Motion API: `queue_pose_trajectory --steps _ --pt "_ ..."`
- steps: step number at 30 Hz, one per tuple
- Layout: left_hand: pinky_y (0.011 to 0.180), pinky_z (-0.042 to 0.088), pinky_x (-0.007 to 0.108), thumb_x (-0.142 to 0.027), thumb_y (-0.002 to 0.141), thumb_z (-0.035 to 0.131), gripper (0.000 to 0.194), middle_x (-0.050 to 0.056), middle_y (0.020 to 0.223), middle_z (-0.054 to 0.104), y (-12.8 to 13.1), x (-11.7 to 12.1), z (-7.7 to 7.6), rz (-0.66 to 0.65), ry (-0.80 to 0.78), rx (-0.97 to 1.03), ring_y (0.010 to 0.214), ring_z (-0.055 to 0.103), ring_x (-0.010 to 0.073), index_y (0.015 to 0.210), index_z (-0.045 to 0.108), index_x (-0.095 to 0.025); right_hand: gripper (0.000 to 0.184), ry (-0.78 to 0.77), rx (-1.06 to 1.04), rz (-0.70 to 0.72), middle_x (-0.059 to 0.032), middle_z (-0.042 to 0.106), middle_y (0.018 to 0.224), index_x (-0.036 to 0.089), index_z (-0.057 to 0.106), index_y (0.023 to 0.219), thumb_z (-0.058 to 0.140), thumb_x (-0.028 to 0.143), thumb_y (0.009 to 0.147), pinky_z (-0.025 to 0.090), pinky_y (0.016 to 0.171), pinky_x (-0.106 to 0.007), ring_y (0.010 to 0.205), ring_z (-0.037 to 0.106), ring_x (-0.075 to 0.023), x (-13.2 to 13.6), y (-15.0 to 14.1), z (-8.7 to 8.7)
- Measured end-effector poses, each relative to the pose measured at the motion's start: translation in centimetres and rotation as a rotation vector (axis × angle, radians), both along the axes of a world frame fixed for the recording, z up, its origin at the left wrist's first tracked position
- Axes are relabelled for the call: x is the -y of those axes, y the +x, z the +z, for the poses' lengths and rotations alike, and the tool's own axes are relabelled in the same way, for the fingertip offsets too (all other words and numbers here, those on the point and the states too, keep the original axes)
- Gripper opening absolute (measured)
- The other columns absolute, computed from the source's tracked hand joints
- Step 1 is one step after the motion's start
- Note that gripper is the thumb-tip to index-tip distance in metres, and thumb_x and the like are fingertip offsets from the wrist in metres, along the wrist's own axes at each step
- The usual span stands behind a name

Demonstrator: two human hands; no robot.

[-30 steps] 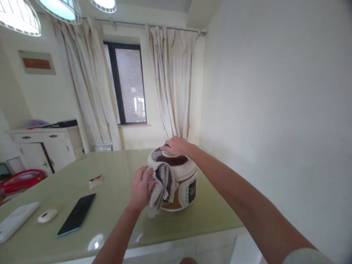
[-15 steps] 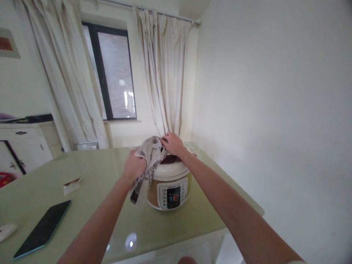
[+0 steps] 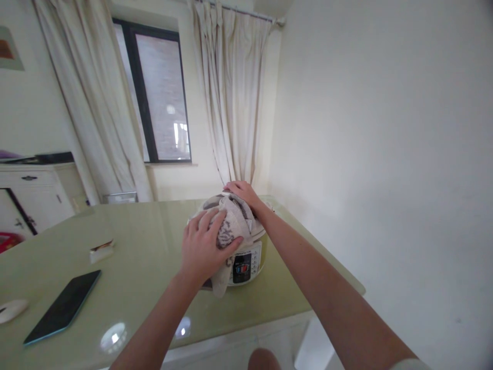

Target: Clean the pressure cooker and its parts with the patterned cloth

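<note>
A round electric cooker (image 3: 254,263) with a dark control panel stands on the green table. Over its top lies a bunched, pale grey patterned cloth (image 3: 233,218), one end hanging down the front left of the cooker. My left hand (image 3: 202,249) cups the near left side of this cloth, thumb apart from the fingers. At the cloth's far upper edge, my right hand (image 3: 244,194) curls its fingers over it, close together, with the tips partly hidden. Cloth and hands cover most of the lid.
On the left of the glossy green table (image 3: 150,246) lie a black tablet (image 3: 63,307), a white mouse-like object (image 3: 13,311) and a small white packet (image 3: 102,252). A bare wall (image 3: 365,144) rises along the right. Behind the table hang curtains (image 3: 234,97).
My left hand has moved right and turned palm down, bringing the cloth over the cooker's lid. The brown lid part seen before is covered now. My right hand has stayed near the top.
</note>
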State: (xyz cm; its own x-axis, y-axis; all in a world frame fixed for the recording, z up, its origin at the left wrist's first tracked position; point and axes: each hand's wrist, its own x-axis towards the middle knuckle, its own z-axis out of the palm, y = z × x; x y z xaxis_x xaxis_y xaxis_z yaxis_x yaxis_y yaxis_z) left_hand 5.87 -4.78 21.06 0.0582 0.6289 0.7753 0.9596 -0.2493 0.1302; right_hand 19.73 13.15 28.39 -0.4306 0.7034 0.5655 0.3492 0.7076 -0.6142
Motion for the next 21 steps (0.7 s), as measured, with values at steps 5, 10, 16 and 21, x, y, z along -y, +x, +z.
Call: queue_pose_trajectory --steps 5,10,16,21 --pt "0.108 0.042 0.056 -0.069 0.094 0.061 0.064 0.011 0.147 0.067 0.0 -0.2 0.0 0.041 0.011 -0.023 0.133 0.055 0.0406 0.141 0.067 -0.026 0.036 0.011 0.024 -0.020 -0.0058 0.082 0.103 0.020 0.084 0.097 0.053 0.037 0.104 0.049 0.092 -0.029 0.101 0.072 -0.0195 0.1 0.0 0.1" --pt "0.099 0.044 0.051 -0.065 0.097 0.059 0.055 0.010 0.139 0.072 0.2 -0.2 0.0 0.090 0.037 -0.040 0.123 0.060 0.0384 0.134 0.071 -0.026 0.033 0.014 0.030 -0.024 -0.0033 0.081 0.099 0.020 0.083 0.096 0.056 0.038 0.103 0.049 0.088 -0.028 0.098 0.071 -0.0187 -0.1 0.0 0.0" --pt "0.092 0.046 0.047 -0.063 0.103 0.047 0.052 0.013 0.116 0.078 -0.2 -0.9 2.1 0.108 -0.037 -0.063 0.110 0.064 0.0359 0.120 0.075 -0.022 0.035 0.004 0.013 0.006 -0.0027 0.080 0.094 0.019 0.083 0.095 0.057 0.041 0.101 0.049 0.086 -0.027 0.096 0.070 -0.0194 -0.5 0.1 -0.1" --pt "0.086 0.050 0.045 -0.066 0.100 0.045 0.055 0.015 0.106 0.077 -1.7 -3.8 5.6 0.209 -0.231 -0.027 0.107 0.068 0.0378 0.108 0.075 -0.021 0.035 -0.028 -0.002 0.004 -0.0024 0.081 0.101 0.020 0.082 0.097 0.051 0.036 0.103 0.050 0.091 -0.028 0.101 0.071 -0.0200 -0.6 0.2 -0.2"
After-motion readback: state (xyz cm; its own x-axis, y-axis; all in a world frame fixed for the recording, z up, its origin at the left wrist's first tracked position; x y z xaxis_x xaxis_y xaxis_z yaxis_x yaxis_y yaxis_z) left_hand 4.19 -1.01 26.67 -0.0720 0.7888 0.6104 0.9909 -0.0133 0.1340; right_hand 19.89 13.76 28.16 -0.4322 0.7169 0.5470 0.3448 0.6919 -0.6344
